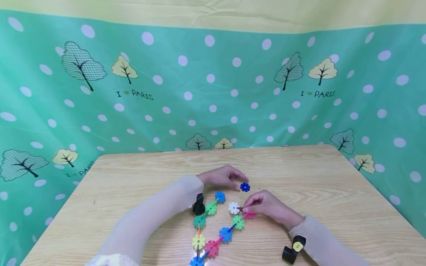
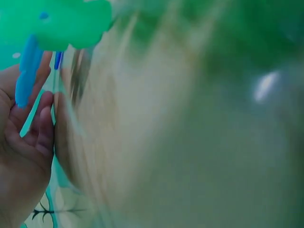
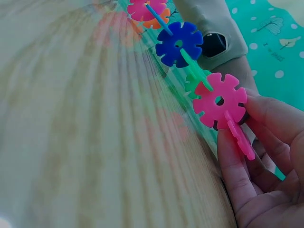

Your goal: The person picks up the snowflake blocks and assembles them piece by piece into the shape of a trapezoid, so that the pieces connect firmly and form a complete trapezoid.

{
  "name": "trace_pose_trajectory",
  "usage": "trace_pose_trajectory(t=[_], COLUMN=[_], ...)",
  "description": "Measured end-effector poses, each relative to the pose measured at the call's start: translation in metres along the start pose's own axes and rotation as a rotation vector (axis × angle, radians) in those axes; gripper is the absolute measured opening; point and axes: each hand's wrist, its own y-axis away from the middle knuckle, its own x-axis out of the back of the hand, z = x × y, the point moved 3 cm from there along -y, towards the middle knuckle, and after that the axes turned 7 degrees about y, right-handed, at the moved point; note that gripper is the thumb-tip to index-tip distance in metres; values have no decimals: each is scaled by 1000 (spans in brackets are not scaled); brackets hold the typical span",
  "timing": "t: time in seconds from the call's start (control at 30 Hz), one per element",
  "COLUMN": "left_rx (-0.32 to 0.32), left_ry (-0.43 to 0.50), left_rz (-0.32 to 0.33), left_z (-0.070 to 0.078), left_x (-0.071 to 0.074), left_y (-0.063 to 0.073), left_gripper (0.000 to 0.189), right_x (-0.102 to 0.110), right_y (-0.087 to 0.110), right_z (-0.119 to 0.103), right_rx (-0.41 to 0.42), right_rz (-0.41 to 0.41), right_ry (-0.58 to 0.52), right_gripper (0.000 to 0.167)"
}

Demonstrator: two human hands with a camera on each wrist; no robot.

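My right hand [image 1: 266, 205] pinches a dark brown slotted disc [image 1: 241, 209], seen edge-on, beside a white slotted disc [image 1: 234, 208]. In the right wrist view, a pink slotted disc [image 3: 219, 100] with a second pink piece [image 3: 240, 135] slotted into it overlaps the fingertips and mostly hides the brown disc. Up and to the left, my left hand [image 1: 224, 176] has its thumb and fingers spread beside a dark blue slotted disc [image 1: 245, 187]. A linked chain of coloured discs, with a yellow disc [image 1: 198, 241] among them, bends in a V between the forearms.
The chain's left arm ends at a blue disc [image 1: 220, 197] near the left wrist. A red disc [image 1: 212, 248] and a blue disc [image 1: 225, 234] lie along its right arm. All this is on a wooden table [image 1: 133, 177], with a green dotted curtain [image 1: 199, 92] behind.
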Motion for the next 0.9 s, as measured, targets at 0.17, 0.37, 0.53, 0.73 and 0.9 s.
trace_pose_trajectory(t=[0.17, 0.37, 0.53, 0.73, 0.9], left_rx=[-20, -8, -16, -26, -21], left_ry=[-25, -8, 14, 16, 23], left_rz=[-3, 38, 54, 48, 38], left_z=[4, 2, -3, -6, -6], left_x=[-3, -5, -6, -6, -8], left_y=[-3, -5, -5, -4, -2], left_gripper=[37, 30, 27, 27, 33], right_x=[0, -1, -2, -2, -2], right_y=[-1, 0, 0, 0, 0], right_z=[-2, -2, -1, -2, -2], right_rx=[-12, -21, -12, -17, -10], right_rz=[20, 21, 19, 11, 5], right_ry=[18, 17, 9, 1, 15], right_gripper=[24, 22, 22, 22, 23])
